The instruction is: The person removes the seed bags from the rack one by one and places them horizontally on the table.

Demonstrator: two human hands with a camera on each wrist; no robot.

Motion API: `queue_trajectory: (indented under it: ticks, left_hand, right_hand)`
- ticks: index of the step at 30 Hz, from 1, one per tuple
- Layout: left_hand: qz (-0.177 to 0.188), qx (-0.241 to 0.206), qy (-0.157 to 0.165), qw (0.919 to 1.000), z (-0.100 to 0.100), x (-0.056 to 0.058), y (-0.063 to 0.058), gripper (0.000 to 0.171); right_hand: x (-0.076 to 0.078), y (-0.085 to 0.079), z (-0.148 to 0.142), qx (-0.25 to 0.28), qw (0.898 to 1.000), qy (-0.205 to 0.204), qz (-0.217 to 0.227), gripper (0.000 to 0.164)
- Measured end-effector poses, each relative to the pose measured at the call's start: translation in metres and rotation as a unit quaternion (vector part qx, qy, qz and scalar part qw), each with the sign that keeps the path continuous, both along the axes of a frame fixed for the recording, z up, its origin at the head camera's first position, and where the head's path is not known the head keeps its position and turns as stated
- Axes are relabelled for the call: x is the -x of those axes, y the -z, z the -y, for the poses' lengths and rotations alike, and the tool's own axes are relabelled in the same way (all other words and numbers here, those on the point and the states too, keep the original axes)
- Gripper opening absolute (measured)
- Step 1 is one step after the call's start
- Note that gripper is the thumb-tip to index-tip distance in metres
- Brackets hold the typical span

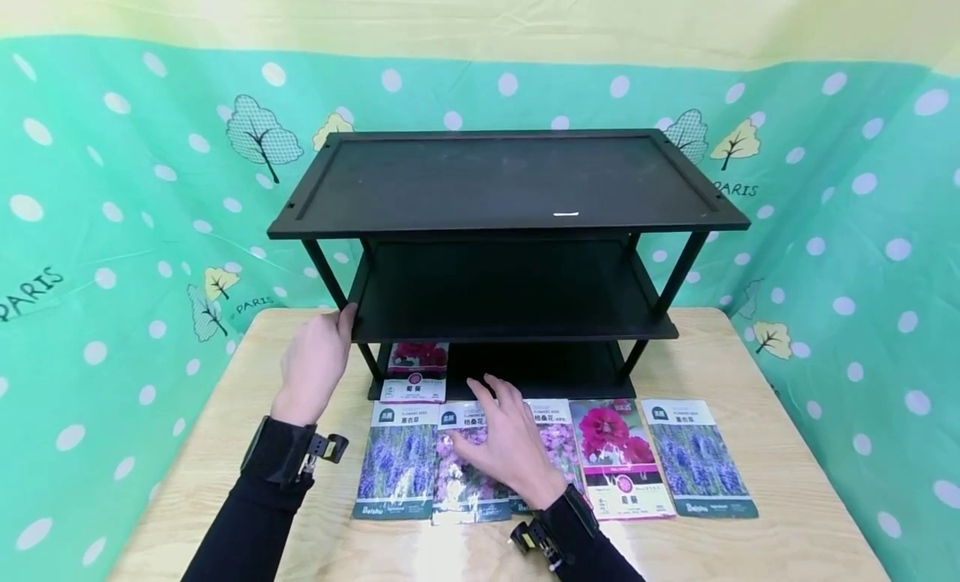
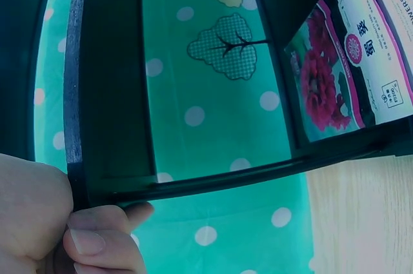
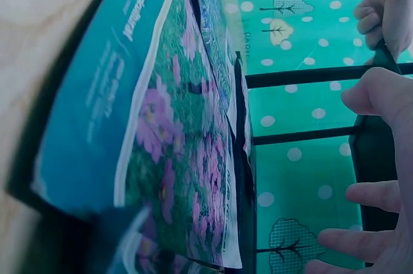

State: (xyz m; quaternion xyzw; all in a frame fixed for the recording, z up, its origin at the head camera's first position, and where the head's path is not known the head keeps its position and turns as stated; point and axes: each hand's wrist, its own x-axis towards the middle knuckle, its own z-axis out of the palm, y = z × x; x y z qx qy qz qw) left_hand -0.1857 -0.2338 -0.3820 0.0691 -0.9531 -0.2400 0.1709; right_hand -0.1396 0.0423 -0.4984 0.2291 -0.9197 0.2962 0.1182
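Observation:
My left hand (image 1: pixel 315 365) grips the front left corner of the middle shelf of a black three-tier rack (image 1: pixel 502 290); in the left wrist view its thumb and fingers (image 2: pixel 97 238) clasp that edge. Fingers spread, my right hand (image 1: pixel 513 449) hovers over two pink-flower seed packets, the left one (image 1: pixel 459 490) and the right one (image 1: pixel 555 415), partly hiding both. Nothing is held in it, as the right wrist view also shows. A red-flower seed packet (image 1: pixel 414 373) lies on the bottom shelf's left end.
On the wooden table (image 1: pixel 795 515), the row before the rack also includes a purple-flower packet (image 1: pixel 397 465) at left, a red-flower packet (image 1: pixel 622 457) and another purple-flower packet (image 1: pixel 697 457) at right. A green dotted curtain (image 1: pixel 120 232) surrounds the table's back and sides.

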Motion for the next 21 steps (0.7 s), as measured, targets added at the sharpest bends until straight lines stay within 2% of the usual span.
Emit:
queue_trajectory:
  ticks: [5, 9, 16, 21]
  left_hand:
    - [-0.001, 0.011, 0.010, 0.9999, -0.003, 0.004, 0.000, 0.053]
    - [0.001, 0.007, 0.005, 1.0000, -0.004, 0.003, 0.001, 0.050]
    - [0.000, -0.006, 0.002, 1.0000, -0.003, 0.000, 0.001, 0.047]
    - [-0.007, 0.000, -0.004, 1.0000, 0.001, 0.001, -0.001, 0.044]
  right_hand:
    - [0.005, -0.001, 0.000, -0.016, 1.000, -0.005, -0.005, 0.080]
    - [0.009, -0.003, 0.002, -0.031, 0.999, -0.012, 0.003, 0.077]
    - [0.021, -0.012, 0.009, -0.061, 0.997, -0.037, 0.031, 0.075]
    - [0.034, -0.021, 0.018, -0.107, 0.990, -0.068, 0.061, 0.076]
